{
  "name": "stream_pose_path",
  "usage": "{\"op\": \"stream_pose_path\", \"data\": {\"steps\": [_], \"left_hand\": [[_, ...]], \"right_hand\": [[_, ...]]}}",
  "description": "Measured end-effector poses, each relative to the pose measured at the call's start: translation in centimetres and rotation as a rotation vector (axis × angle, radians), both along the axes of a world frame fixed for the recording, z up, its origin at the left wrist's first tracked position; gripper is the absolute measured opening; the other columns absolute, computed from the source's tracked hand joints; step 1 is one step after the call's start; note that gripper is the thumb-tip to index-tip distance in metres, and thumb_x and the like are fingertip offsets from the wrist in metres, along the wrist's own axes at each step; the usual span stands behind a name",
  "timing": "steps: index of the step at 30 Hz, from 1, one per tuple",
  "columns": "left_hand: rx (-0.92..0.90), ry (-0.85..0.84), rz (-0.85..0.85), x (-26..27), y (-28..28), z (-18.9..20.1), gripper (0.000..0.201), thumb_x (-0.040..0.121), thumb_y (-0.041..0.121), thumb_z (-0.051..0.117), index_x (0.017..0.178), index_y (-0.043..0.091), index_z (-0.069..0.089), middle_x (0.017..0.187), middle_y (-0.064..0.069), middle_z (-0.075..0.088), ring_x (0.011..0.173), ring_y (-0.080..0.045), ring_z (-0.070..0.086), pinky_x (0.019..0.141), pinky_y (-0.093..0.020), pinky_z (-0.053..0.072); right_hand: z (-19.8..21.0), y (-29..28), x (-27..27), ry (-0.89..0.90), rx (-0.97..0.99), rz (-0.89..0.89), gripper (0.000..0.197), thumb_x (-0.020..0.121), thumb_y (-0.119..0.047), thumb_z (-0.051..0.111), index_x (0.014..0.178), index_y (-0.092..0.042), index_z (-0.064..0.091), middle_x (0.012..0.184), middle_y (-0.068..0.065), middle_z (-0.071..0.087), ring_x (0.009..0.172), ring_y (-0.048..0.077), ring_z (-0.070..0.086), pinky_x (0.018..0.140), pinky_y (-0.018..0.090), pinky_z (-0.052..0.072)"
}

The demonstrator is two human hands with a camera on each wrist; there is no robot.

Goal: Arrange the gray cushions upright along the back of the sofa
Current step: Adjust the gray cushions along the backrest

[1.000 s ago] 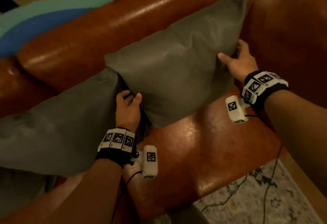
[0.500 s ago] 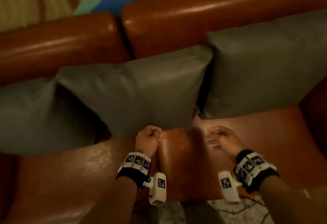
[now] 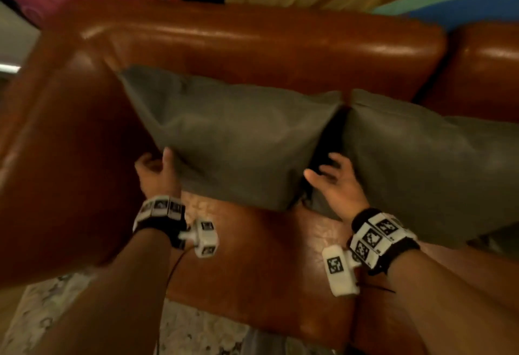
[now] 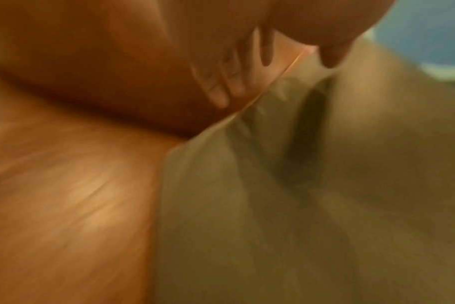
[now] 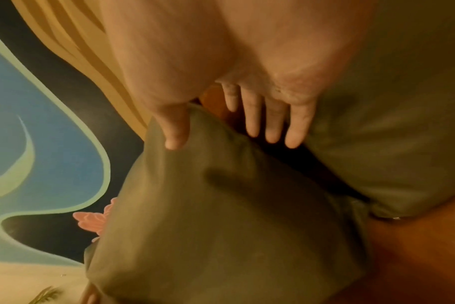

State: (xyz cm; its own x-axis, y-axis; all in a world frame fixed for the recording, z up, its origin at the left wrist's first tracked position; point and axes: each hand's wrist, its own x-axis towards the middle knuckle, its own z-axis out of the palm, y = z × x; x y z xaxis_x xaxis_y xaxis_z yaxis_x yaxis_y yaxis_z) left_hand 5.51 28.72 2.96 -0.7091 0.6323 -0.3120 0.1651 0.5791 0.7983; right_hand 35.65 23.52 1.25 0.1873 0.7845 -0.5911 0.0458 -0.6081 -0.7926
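Note:
Two gray cushions lean upright against the back of the brown leather sofa. The left cushion stands beside the armrest, and the right cushion touches it. My left hand holds the left cushion's lower left edge, thumb on the front. In the left wrist view the left hand has its fingers behind that edge. My right hand is open, its straight fingers in the dark gap between the cushions. Its thumb lies on the left cushion.
The sofa's left armrest rises close beside my left hand. The leather seat lies below the cushions. A patterned rug covers the floor in front. A painted wall in blue, yellow and pink stands behind the sofa.
The view has swung to the sofa's left end. Both hands have risen from the seat's front to the leftmost cushion, the left at its outer edge, the right at the gap.

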Motion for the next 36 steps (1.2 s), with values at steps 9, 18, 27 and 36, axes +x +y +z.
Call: {"op": "stream_pose_path", "data": {"steps": [9, 18, 27, 36], "left_hand": [[0.069, -0.506, -0.281, -6.4, 6.3, 0.4, 0.049, 0.09, 0.044, 0.062, 0.135, 0.026, 0.053, 0.123, 0.006, 0.067, 0.104, -0.011, 0.066, 0.092, -0.038, 0.053], [0.144, -0.267, -0.129, -15.5, 10.3, 0.1, 0.072, 0.083, 0.057, 0.06, 0.147, 0.029, 0.041, 0.148, -0.001, 0.052, 0.13, -0.023, 0.054, 0.112, -0.05, 0.043], [0.089, -0.269, -0.116, -15.3, 8.4, -2.5, 0.08, 0.079, 0.07, 0.05, 0.15, 0.039, 0.029, 0.155, 0.002, 0.042, 0.139, -0.027, 0.044, 0.113, -0.058, 0.037], [-0.331, -0.076, -0.172, -6.5, -5.3, -7.9, 0.02, 0.094, 0.013, 0.052, 0.077, 0.01, 0.062, 0.082, -0.017, 0.068, 0.091, -0.036, 0.066, 0.079, -0.042, 0.054]], "right_hand": [[0.8, 4.5, -8.0, 0.07, 0.105, -0.166, 0.111, 0.043, -0.064, 0.087, 0.139, -0.038, 0.038, 0.131, -0.01, 0.062, 0.121, 0.015, 0.059, 0.102, 0.053, 0.048], [0.6, 11.6, -18.0, 0.003, 0.064, 0.084, 0.123, 0.039, -0.08, 0.076, 0.142, -0.045, 0.017, 0.139, -0.007, 0.056, 0.126, 0.02, 0.055, 0.106, 0.05, 0.045], [1.5, 10.2, -15.4, -0.114, 0.008, 0.202, 0.105, 0.067, -0.06, 0.074, 0.149, -0.033, 0.015, 0.146, 0.001, 0.049, 0.131, 0.024, 0.05, 0.108, 0.045, 0.043], [-1.1, -3.2, -2.1, -0.046, -0.181, 0.177, 0.072, 0.056, -0.069, 0.073, 0.117, -0.034, 0.06, 0.127, 0.001, 0.064, 0.115, 0.018, 0.061, 0.102, 0.045, 0.049]]}}
